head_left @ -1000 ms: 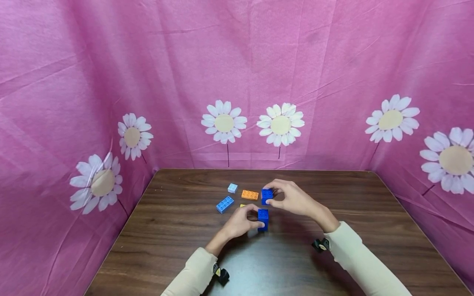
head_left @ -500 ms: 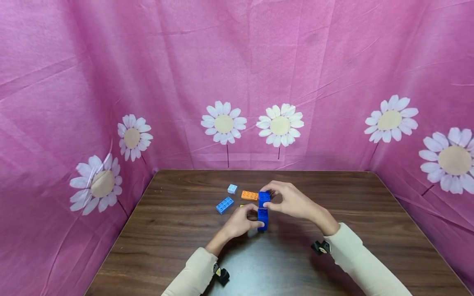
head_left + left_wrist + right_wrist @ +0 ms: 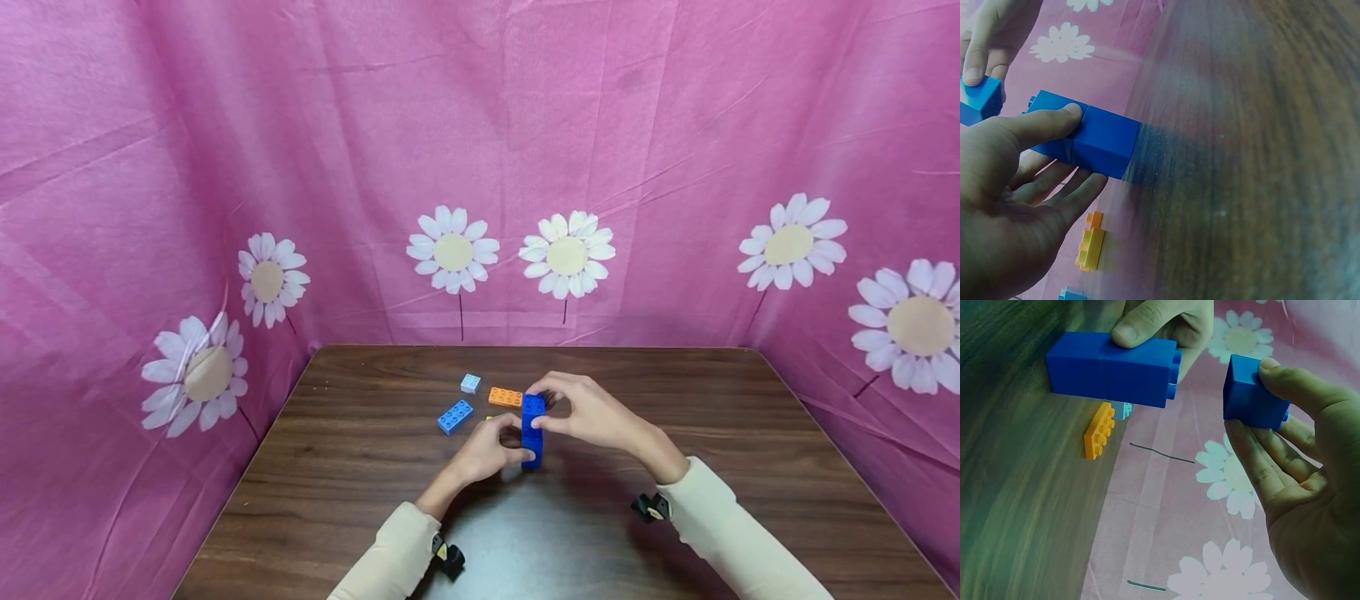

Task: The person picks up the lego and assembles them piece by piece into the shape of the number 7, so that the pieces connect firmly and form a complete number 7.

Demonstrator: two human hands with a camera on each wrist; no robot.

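Observation:
My left hand (image 3: 483, 454) grips a stack of two dark blue bricks (image 3: 1104, 140) between thumb and fingers. The stack stands upright on the table, studs up. Above it, my right hand (image 3: 592, 410) pinches a single dark blue brick (image 3: 1254, 394) with thumb and fingertips. Both wrist views show a gap between this brick and the studs of the stack. From the head, the held brick overlaps the top of the stack. A yellow brick (image 3: 1091, 249) lies beyond my left hand, mostly hidden by it in the head view.
On the brown wooden table (image 3: 360, 467), an orange brick (image 3: 506, 396), a light blue long brick (image 3: 455, 416) and a small pale blue brick (image 3: 470, 382) lie behind and left of the hands. A pink cloth (image 3: 337, 167) with daisies hangs around the table's back and sides.
My right hand has brought its blue brick leftward and toward me, from beside the stack to over it. The left hand and stack have stayed in place.

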